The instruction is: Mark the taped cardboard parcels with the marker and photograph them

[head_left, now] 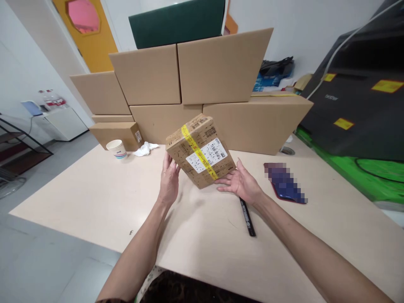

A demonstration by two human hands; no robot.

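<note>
Between my two hands a small cardboard box is held tilted above the table. Yellow tape runs across its face, over a white shipping label. My left hand grips the box at its lower left side, with part of the fingers hidden behind it. Supporting the lower right edge is my right hand, palm up, fingers reaching under the box. A slim black marker-like stick with white lettering lies on the table just below my right hand.
Large cardboard boxes are stacked along the table's back, a dark green box on top. A paper cup and a crumpled tissue stand at the left. On the right lies a pixelated phone-like item.
</note>
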